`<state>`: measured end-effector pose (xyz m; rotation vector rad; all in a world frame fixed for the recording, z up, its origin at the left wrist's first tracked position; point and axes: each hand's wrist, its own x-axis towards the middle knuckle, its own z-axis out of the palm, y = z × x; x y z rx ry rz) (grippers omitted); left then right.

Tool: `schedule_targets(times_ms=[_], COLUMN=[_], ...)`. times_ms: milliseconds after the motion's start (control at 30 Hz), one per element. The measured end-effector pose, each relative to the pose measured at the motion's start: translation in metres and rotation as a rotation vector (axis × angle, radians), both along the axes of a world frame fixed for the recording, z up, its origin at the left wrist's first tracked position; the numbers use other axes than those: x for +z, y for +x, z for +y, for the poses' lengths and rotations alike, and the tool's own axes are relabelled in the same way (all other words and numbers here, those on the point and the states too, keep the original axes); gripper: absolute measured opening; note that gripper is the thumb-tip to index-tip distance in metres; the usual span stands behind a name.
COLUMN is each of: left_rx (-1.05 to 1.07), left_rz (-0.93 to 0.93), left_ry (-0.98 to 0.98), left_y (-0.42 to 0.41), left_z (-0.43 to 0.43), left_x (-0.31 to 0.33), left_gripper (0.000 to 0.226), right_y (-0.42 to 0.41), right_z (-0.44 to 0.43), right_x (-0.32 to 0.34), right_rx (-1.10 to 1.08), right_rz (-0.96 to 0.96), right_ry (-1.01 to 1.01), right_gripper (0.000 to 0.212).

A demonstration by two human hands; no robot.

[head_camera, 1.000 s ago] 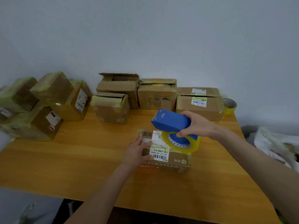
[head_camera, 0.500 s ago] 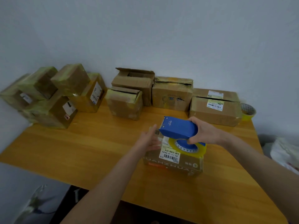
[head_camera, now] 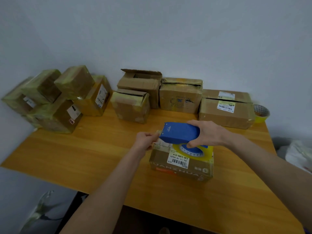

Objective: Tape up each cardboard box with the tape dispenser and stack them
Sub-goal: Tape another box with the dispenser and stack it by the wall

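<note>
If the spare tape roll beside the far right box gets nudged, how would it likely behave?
The spare tape roll seems to lie flat, hole up, so it would probably slide rather than roll. It sits near the table corner, so a push might send it off.

Both bare forearms reach in from lower edge, converging toward centre. Right hand [head_camera: 209, 134] palm down, gripping rear of tape dispenser [head_camera: 179, 132], fingers over far side, thumb curled under near side. Left hand [head_camera: 145, 141] just beside dispenser's front end, fingers curled, fingertips [head_camera: 155, 134] pinching pale tape end [head_camera: 158, 132]; left wrist straight, forearm angled up and right
</note>
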<state>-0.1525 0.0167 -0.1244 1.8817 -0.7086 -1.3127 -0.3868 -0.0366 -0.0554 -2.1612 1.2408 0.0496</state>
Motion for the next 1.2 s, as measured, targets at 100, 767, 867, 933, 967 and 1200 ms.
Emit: schedule_targets(times_ms=[100,767,867,933,967,1200], left_rx=[0.140,-0.147,-0.314,-0.405,-0.384,-0.627], left_rz=[-0.033,-0.352,-0.455,-0.581,-0.646,-0.820], left_ry=[0.027,0.090,0.153,0.223,0.211,-0.341], left_y=[0.034,0.012,0.013,0.022,0.026,-0.020], left_z=[0.008,0.002,0.003,0.008,0.011,0.031], left_x=[-0.009,-0.082,-0.075,-0.070,-0.067,-0.033], left_gripper=[0.018,0.019,0.035,0.051,0.054,0.051], right_y=[-0.007,-0.004,-0.003,-0.003,-0.004,-0.001], right_z=[-0.002,0.004,0.004,0.004,0.004,0.002], right_x=[0.005,-0.001,-0.002,-0.002,-0.002,0.002], right_rx=[0.003,-0.011,-0.008,-0.005,-0.004,0.025], right_rz=[0.080,0.168,0.174,0.176,0.173,0.200], right_ry=[-0.036,-0.035,-0.041,-0.043,-0.047,-0.067], right_gripper=[0.072,0.071,0.070,0.071,0.071,0.081])
